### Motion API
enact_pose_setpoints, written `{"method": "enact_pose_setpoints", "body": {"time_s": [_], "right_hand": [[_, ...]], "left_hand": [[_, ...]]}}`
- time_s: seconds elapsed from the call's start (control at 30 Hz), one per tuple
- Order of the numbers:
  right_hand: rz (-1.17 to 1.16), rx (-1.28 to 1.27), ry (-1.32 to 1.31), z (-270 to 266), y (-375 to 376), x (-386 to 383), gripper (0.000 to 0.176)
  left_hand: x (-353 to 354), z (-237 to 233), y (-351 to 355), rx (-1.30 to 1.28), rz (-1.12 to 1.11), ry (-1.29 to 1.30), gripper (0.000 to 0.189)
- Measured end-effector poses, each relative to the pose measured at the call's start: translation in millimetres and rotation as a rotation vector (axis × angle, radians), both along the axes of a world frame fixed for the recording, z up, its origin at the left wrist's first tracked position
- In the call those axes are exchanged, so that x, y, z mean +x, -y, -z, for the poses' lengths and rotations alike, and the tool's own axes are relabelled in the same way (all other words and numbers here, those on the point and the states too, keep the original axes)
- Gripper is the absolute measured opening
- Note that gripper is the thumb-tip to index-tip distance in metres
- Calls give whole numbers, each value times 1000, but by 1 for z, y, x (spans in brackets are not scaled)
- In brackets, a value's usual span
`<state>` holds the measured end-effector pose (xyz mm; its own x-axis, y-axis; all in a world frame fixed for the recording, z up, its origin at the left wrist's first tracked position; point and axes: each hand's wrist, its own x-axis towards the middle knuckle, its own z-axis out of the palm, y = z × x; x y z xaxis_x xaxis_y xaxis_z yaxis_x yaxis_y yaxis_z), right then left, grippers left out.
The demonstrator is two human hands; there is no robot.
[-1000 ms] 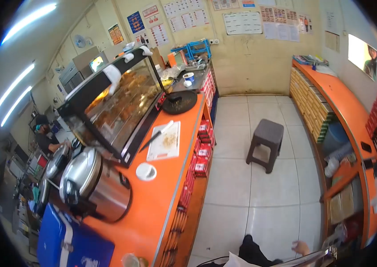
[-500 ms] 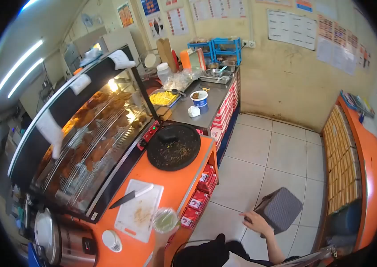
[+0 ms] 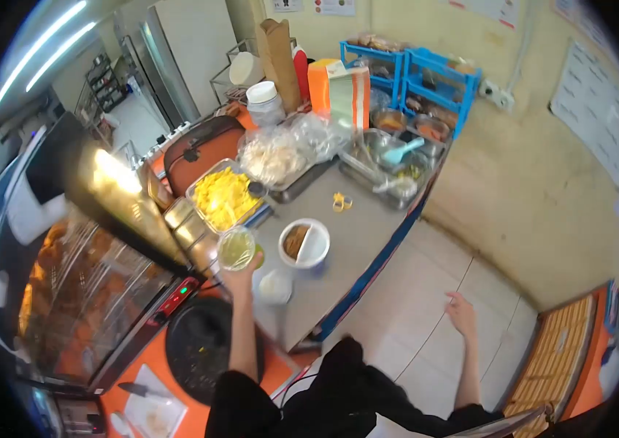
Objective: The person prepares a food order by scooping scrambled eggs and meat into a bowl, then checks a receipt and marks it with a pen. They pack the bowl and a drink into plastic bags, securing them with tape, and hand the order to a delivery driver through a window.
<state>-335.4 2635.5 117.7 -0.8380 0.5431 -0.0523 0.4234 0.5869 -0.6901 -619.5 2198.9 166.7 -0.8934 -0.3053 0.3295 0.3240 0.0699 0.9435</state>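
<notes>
- Left hand (image 3: 241,277) grips plastic cup (image 3: 236,248) at steel counter's (image 3: 368,233) left edge.
- Judged light, flimsy, spillable; hold mid-wall gently.
- Right hand (image 3: 461,314) spread, empty.

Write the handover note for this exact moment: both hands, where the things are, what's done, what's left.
Left hand: shut on the cup, held up at the left end of the counter.
Right hand: open, empty, out over the floor.
Things: tray of yellow food just behind the cup; bowl on the counter to the cup's right; small white tub nearer the person.
Done: cup is in hand, with pale green contents.
Left: cup not yet set down.
</notes>
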Motion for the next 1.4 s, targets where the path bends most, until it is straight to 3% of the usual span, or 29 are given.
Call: {"method": "enact_pose_setpoints", "body": {"time_s": [0.07, 0.1, 0.2, 0.27, 0.37, 0.47, 0.57, 0.63, 0.67, 0.73, 0.8, 0.87, 0.9, 0.93, 0.97, 1.03, 1.1, 1.17, 1.27, 1.37, 1.4], "right_hand": [[-340, 227, -223, -29, -17, -126, 26], [-425, 195, -197, -53, -16, -178, 26], [-580, -83, -162, -85, -8, -275, 26], [-692, -285, -39, -77, -19, -301, 26], [-986, -478, 90, -70, -38, -365, 27], [-1061, -316, 45, -105, -55, -476, 30], [-1108, 111, -577, -116, -37, -605, 38], [-1330, 318, -403, -91, -16, -669, 35], [-1532, 406, -113, -70, -17, -701, 31], [-1289, 200, -137, -93, 1, -726, 23], [-1101, 256, -618, -126, 14, -724, 16], [-1211, 365, -600, -103, 25, -721, 13], [-1371, 498, -483, -83, 22, -717, 14], [-1620, 786, -174, -35, 17, -740, 20], [-1692, 879, -55, -62, 16, -720, 33], [-1537, 767, -43, -153, 40, -670, 46], [-1408, 659, -509, -166, 78, -666, 40], [-1585, 408, -649, -242, 139, -618, 26], [-2065, -92, -870, -333, 258, -525, 18], [-2127, 6, -1311, -397, 369, -422, 20], [-1997, -141, -1751, -419, 423, -396, 21]], "left_hand": [[-46, 13, -12, -87, 30, 182, 65], [-60, 25, -25, -75, 6, 204, 63], [-109, 80, -32, -95, 57, 168, 62], [-116, 96, -31, -258, 105, 271, 77], [-114, 80, -30, -332, 135, 350, 95], [-82, 62, -18, -595, -75, 578, 91], [-43, -1, -45, -444, -349, 734, 80], [-27, -18, -67, -314, -454, 632, 74], [-25, -23, -80, -247, -508, 553, 72], [-20, -33, -103, -232, -579, 473, 62], [-15, -42, -127, -206, -630, 463, 59], [-21, -52, -147, -226, -639, 409, 57], [-23, -54, -154, -364, -631, 424, 53], [-25, -55, -164, -372, -599, 405, 48], [-26, -62, -171, -555, -587, 345, 46], [-22, -84, -163, -587, -587, 227, 41], [0, -91, -145, -457, -654, 206, 40], [24, -79, -125, -279, -695, 140, 39], [71, -82, -83, -211, -759, 27, 39], [140, -82, -19, -250, -731, 5, 38], [161, -88, 11, -265, -707, 0, 37]]}}
